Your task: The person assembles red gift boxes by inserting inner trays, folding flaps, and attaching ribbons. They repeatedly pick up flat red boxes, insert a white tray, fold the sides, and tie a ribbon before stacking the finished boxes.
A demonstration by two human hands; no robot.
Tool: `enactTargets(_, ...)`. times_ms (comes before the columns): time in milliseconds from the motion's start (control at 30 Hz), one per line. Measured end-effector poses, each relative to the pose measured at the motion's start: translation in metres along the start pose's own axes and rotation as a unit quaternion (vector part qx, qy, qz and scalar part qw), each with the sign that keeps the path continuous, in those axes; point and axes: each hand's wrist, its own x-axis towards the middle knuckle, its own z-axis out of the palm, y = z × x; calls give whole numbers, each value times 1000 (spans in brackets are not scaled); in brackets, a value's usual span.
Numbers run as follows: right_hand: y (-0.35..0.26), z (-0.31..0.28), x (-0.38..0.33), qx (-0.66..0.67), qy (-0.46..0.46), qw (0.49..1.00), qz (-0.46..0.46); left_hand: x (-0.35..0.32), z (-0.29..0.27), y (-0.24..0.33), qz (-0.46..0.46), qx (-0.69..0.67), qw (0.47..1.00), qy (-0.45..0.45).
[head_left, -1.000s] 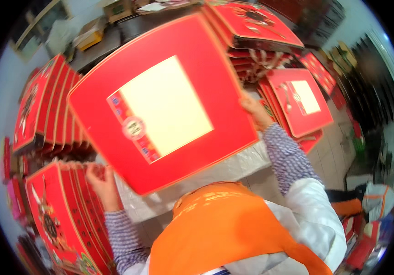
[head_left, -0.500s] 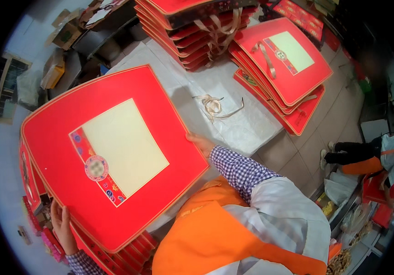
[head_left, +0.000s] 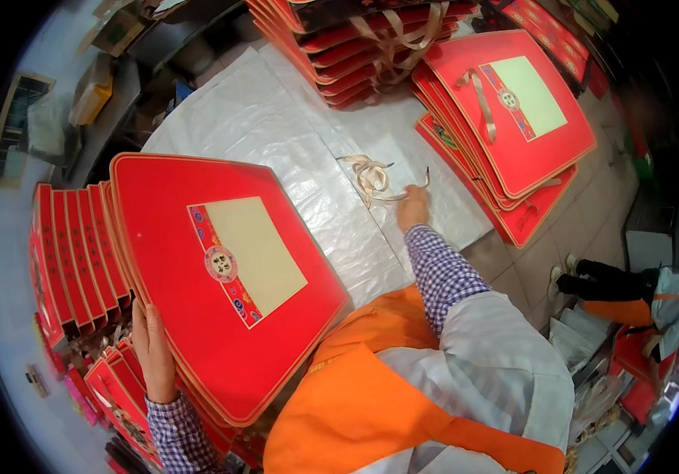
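A large red gift bag (head_left: pixel 177 245) of stiff card, with a cream rectangle and a round patterned badge, lies tilted at the left over other red layers. My left hand (head_left: pixel 154 351) grips its lower left edge, fingers along the side and thumb hidden. Toward the middle of the white-covered table, my right hand (head_left: pixel 413 208) is closed at one end of a loose beige ribbon (head_left: pixel 371 178). Its fingertips are partly hidden. The ribbon lies in loops and has dark tips.
A tall stack of red bags with ribbon handles (head_left: pixel 347 59) stands at the back; a flatter red pile (head_left: pixel 513 158) lies at the right table edge. More red bags (head_left: pixel 79 253) line the left. A person in an apron (head_left: pixel 663 304) is at the far right.
My right hand has let go of the red bag's right edge and moved out to the ribbon. The bag has shifted right and down, and my left hand stays at its edge.
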Motion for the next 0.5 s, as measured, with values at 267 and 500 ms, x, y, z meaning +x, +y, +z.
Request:
enactTargets(267, 67, -12, 78, -159, -78, 983, 39, 39, -10, 89, -71, -170, 975, 125)
enactTargets(500, 27, -10, 87, -169, -154, 972, 51, 55, -20, 85, 88, 332, 938, 52)
